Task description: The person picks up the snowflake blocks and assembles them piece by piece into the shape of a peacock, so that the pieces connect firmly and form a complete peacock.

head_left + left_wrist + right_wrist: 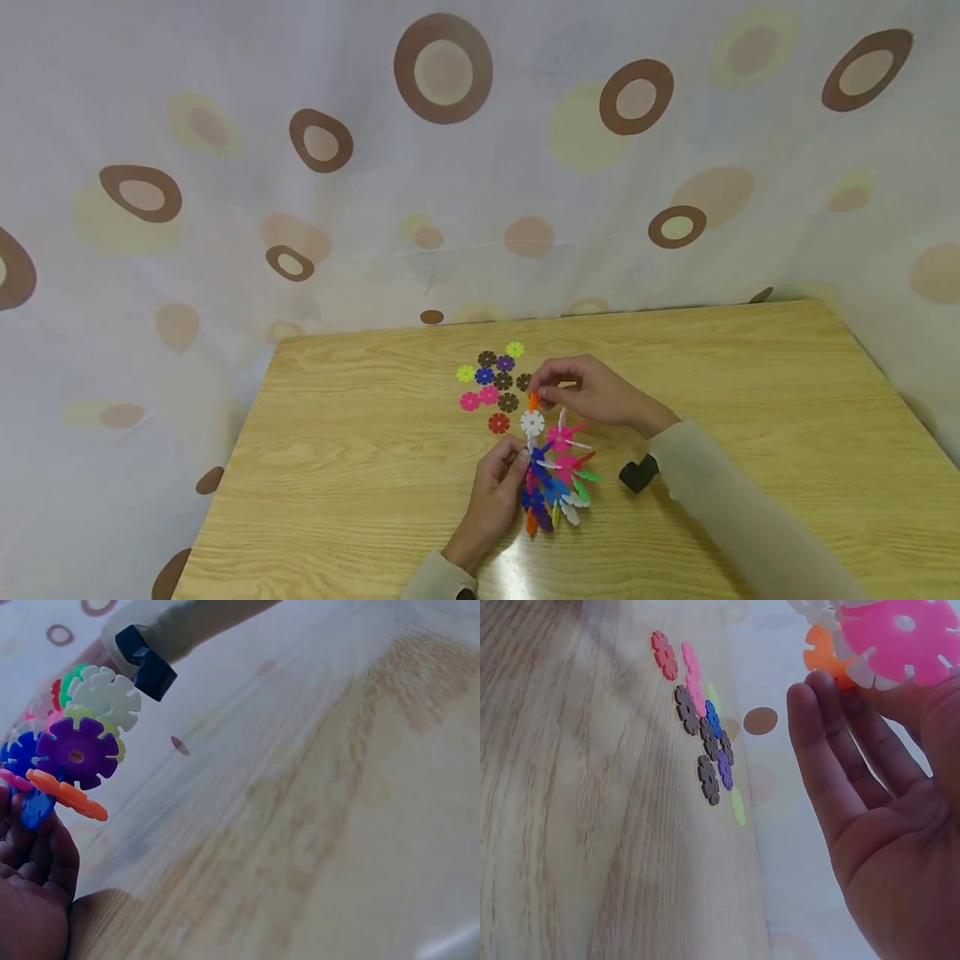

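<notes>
A many-coloured cluster of interlocked notched plastic discs (557, 487) is held up over the table. My left hand (495, 483) grips it from the left, fingers curled at blue and pink discs. In the left wrist view, a purple disc (76, 754) and an orange disc (67, 795) stick out just above the left fingers. At the top of the cluster, my right hand (588, 390) pinches an orange disc (534, 402) that meets a white disc (532, 422). The right wrist view shows that orange disc (826, 656) at the fingertips, partly hidden behind a pink disc (904, 634).
Several loose discs lie flat on the wooden table (337, 467) beyond the hands, among them a red disc (498, 423), a blue disc (484, 376) and a yellow disc (514, 349). A black block (639, 474) sits at the right cuff. A patterned cloth (480, 208) hangs behind the table.
</notes>
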